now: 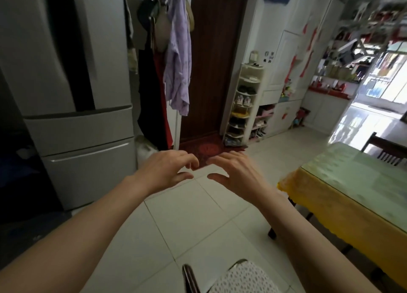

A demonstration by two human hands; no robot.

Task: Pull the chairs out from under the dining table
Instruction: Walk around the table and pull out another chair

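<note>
Head view: hovering empty and loosely spread over the tiled floor (pixel 180 215), left grip (pixel 167 169) and right grip (pixel 237 171); standing beside the yellow-clothed bench (pixel 330 195), a cushioned chair (pixel 240 279).

A dark wooden chair (pixel 384 150) with a slatted back stands at the far side of the table (pixel 352 182), close against it. A nearer chair (pixel 237 277), with a white patterned cushion, stands clear on the floor.
</note>
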